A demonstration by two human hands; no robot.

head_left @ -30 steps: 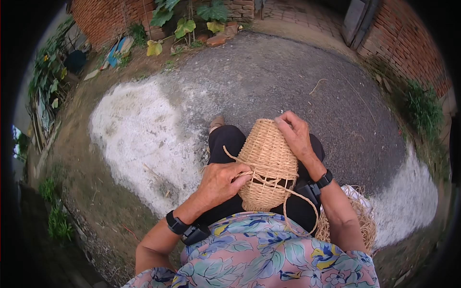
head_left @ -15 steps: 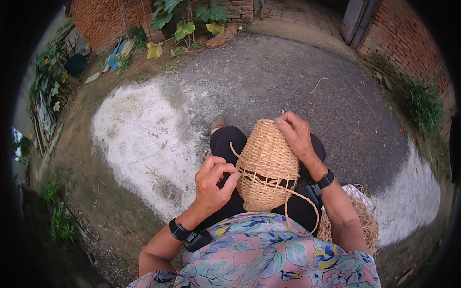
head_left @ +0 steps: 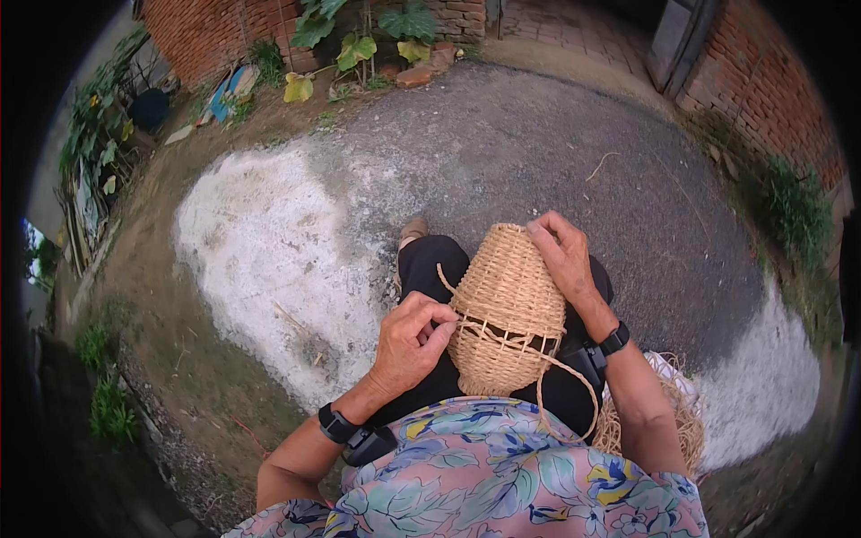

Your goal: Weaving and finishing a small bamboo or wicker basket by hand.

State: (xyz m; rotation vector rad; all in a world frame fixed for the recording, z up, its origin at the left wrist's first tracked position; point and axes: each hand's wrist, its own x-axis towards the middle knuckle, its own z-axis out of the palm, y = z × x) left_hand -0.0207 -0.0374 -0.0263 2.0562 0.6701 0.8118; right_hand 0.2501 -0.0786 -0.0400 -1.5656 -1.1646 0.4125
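A woven straw basket rests on my lap between my knees, its narrower end pointing away from me. Around its middle runs an open band where bare upright strands show. My left hand is closed in a pinch at the left end of this band, on a straw cord that lies along it. The cord's loose length loops down from the basket's right side to my shirt. A short cord end sticks out at the upper left. My right hand grips the far right rim, thumb on the outside.
A bundle of loose straw with white material lies by my right elbow. Pale powdery patches mark the dark ground. Leafy plants and brick walls stand beyond, with a doorway at the far side.
The whole view has shifted slightly. Both hands keep their holds on the cord and the basket; the left fingers have drawn a little closer together.
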